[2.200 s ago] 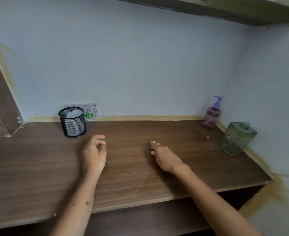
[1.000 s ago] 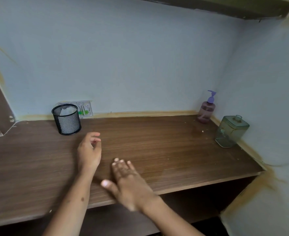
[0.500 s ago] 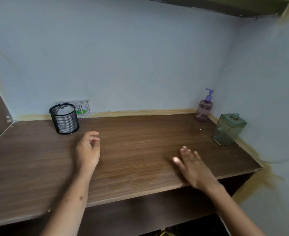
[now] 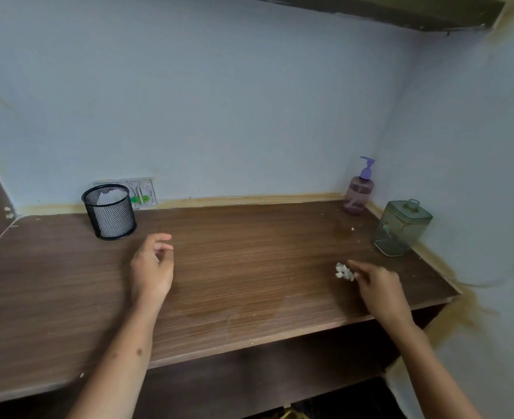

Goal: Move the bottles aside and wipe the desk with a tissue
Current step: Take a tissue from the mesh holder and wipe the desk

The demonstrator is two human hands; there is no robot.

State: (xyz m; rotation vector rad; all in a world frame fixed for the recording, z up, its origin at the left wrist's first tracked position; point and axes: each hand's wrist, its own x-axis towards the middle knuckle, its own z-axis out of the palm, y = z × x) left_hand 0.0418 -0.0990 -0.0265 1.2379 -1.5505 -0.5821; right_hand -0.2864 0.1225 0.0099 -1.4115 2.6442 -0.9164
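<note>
A purple pump bottle (image 4: 358, 192) stands in the desk's far right corner. A square green glass bottle (image 4: 401, 228) stands just in front of it along the right wall. My right hand (image 4: 376, 287) is over the right part of the wooden desk (image 4: 249, 267) and pinches a small crumpled white tissue (image 4: 344, 271) at its fingertips. My left hand (image 4: 152, 267) rests on the desk left of centre, fingers loosely curled, holding nothing.
A black mesh pen cup (image 4: 109, 211) with a white scrap inside stands at the back left, before a wall socket (image 4: 142, 192). Small crumbs (image 4: 352, 228) lie near the bottles. Walls close the back and right; a shelf hangs overhead.
My right hand swept along the front of the desk from the middle to the right. A crumpled tissue now shows at its fingertips. My left hand stayed put.
</note>
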